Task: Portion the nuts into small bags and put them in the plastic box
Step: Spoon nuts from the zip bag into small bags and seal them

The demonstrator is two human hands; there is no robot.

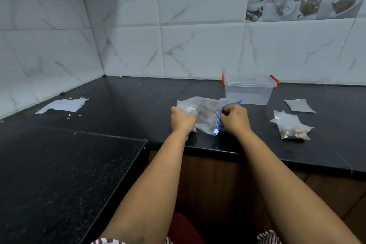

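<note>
Both hands gripped bags over the black tabletop (138,105).
The left hand (182,119) curled its fingers round a small bag (188,109); the right hand (234,118) pinched the blue-zipped nut bag (208,119) between them; the plastic box (248,91) stood just beyond the right fingers.

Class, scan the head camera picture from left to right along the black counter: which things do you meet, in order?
Torn white paper → left hand → large zip bag → right hand → small bag of nuts.

Bare forearms, striped red-and-white sleeves (267,236), possibly dark red trousers (184,230)
</note>
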